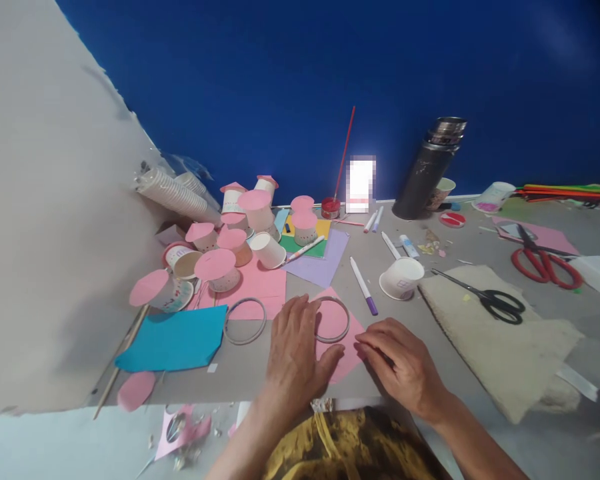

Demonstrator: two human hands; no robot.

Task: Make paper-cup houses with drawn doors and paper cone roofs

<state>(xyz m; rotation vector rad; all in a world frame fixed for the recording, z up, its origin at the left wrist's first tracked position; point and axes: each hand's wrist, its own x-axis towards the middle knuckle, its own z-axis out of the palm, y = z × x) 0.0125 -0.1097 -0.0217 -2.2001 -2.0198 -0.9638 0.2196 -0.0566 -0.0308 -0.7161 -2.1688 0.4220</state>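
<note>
Left hand (295, 350): fingers extended, thumb spread, gripping nothing.
Right hand (405, 367): fingertips bunched at right corner of pink sheet (350, 350); whether pinching, cannot tell.
Pink sheet: between left and right fingers.
White cup (403, 277): beyond right fingers.
Grey ring (331, 341): on pink sheet, left edge hidden by left fingers.
Purple-capped marker (364, 287): beyond right fingertips, near white cup.

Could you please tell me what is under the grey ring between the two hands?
Pink paper shows inside and around the grey ring. The left hand covers the paper's left part, so that cannot be seen.
</note>
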